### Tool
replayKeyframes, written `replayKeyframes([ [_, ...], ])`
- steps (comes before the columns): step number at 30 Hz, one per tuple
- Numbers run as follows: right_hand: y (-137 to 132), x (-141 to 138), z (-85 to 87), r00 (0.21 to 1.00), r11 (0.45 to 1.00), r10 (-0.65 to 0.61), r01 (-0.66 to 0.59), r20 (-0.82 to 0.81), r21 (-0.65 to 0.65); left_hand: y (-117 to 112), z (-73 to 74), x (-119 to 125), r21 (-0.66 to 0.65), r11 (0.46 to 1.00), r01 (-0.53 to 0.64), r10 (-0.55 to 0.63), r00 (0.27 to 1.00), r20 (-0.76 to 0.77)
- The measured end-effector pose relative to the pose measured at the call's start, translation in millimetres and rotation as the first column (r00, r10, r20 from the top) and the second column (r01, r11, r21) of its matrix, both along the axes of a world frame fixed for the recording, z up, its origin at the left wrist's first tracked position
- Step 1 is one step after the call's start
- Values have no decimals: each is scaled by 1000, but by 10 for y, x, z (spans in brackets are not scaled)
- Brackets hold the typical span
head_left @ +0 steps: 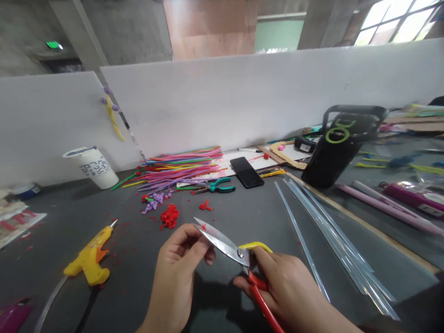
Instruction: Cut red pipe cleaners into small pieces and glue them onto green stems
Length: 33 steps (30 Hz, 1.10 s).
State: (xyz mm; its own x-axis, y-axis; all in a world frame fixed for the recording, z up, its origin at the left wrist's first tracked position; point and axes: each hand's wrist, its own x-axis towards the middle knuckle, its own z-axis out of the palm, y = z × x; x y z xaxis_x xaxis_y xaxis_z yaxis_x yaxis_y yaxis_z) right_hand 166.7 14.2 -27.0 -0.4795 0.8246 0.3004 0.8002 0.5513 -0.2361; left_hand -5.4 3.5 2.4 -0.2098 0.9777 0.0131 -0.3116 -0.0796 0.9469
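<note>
My right hand [291,282] grips a pair of scissors [225,246] with red and yellow handles, the blades pointing up and left. A small red bit [204,226] shows at the blades near their tips. Close against the blade tips, my left hand [180,268] is closed in a pinch; whatever is between its fingertips is hidden or too small to name. Beyond the hands lie a pile of small red pieces [169,216], a smaller red cluster [205,206] and some purple pieces [156,201].
At left lies a yellow glue gun [88,256]. Behind are colourful pipe cleaners [183,167], teal-handled pliers [217,186], a phone [247,172] and a white cup [95,167]. Clear glue sticks [329,231] and a black bottle [335,152] occupy the right. A white partition [243,101] stands behind.
</note>
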Motion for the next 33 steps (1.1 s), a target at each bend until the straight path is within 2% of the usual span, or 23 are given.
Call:
replayKeyframes([
  [6, -19, 32, -23, 999, 997, -3, 0, -42, -72, 3, 26, -20, -17, 1000, -5, 6, 1000, 13],
  [9, 1, 27, 33, 982, 964, -55, 5, -179, -267, 6, 54, -31, -58, 998, 37, -35, 999, 33],
  [11, 28, 5, 106, 936, 906, -102, -53, -337, -421, 11, 60, -25, -117, 986, 117, -111, 992, 56],
  [14, 77, -39, 224, 816, 821, -199, -164, -543, -548, 19, 46, 5, -208, 935, 287, -273, 957, 95],
  [18, 147, -82, 312, 675, 667, -358, -298, -645, -682, 16, 16, 49, -305, 833, 461, -438, 887, 146],
  [20, 181, -101, 335, 644, 616, -356, -384, -677, -688, 13, 4, 58, -328, 796, 508, -488, 860, 147],
  [22, 204, -122, 361, 660, 578, -321, -431, -679, -693, 11, -6, 58, -336, 775, 535, -521, 842, 139],
  [25, 208, -149, 405, 688, 563, -300, -431, -661, -705, 13, -7, 53, -340, 765, 547, -532, 834, 145],
  [33, 162, -173, 411, 675, 609, -334, -378, -658, -697, 33, -17, 74, -323, 770, 550, -518, 835, 187],
])
